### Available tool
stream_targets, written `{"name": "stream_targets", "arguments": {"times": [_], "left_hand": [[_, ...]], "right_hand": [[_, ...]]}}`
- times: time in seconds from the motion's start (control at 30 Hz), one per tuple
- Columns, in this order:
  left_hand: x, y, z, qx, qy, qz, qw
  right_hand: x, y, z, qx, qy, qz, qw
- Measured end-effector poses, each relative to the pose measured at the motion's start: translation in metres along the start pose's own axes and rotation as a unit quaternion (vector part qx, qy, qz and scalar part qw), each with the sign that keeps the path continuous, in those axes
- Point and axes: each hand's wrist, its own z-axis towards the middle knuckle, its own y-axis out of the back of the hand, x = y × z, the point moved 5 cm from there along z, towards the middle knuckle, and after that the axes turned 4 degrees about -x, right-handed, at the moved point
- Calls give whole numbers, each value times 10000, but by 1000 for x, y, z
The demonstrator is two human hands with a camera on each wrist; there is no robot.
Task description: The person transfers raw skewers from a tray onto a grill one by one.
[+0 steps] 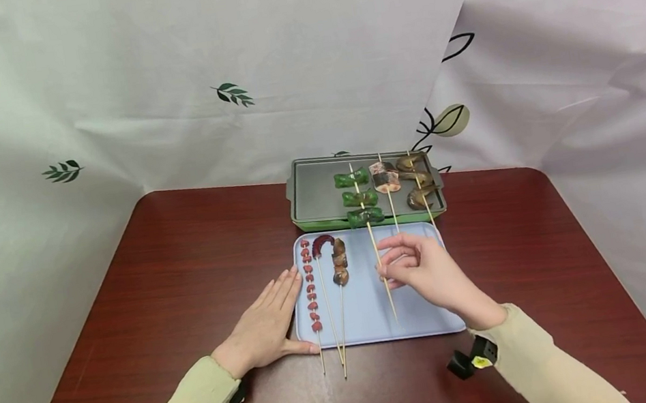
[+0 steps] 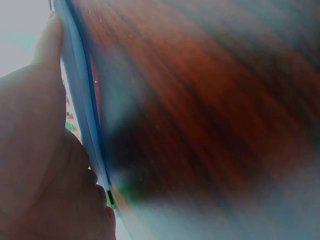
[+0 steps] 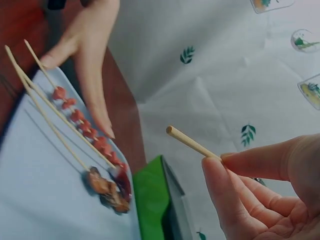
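My right hand [image 1: 429, 274] pinches the stick of a green pepper skewer [image 1: 360, 198] between thumb and fingers. In the right wrist view the stick's blunt end [image 3: 187, 140] pokes out past the fingertips. The three pepper pieces appear over the grey grill pan [image 1: 312, 192]; whether they touch it I cannot tell. My left hand [image 1: 262, 323] lies with straight fingers along the left edge of the light blue tray [image 1: 370, 319], its thumb at the near left corner. On the tray lie a skewer of small red pieces [image 1: 310, 288], a curled dark red skewer [image 1: 322, 241] and a brown meat skewer [image 1: 340, 261].
A skewer with a pale and dark chunk [image 1: 384, 177] and a brown skewer [image 1: 419, 181] lie on the pan's right side, their sticks reaching over the tray. Three stick ends overhang the tray's near edge. White patterned cloth [image 1: 279, 63] hangs behind the dark red table [image 1: 193, 247].
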Motion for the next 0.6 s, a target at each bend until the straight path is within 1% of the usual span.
{"name": "stream_targets", "arguments": {"times": [0.2, 0.3, 0.47, 0.6], "left_hand": [[0, 1, 0, 6, 11, -24, 10000], [-1, 1, -1, -11, 17, -37, 10000], [0, 1, 0, 10, 44, -41, 10000], [0, 0, 0, 14, 55, -22, 10000]], "right_hand": [[9, 9, 26, -306, 204, -25, 9993], [11, 13, 41, -439, 166, -17, 9989], [8, 20, 68, -586, -99, -65, 9982], [4, 24, 86, -585, -337, -101, 9977]]}}
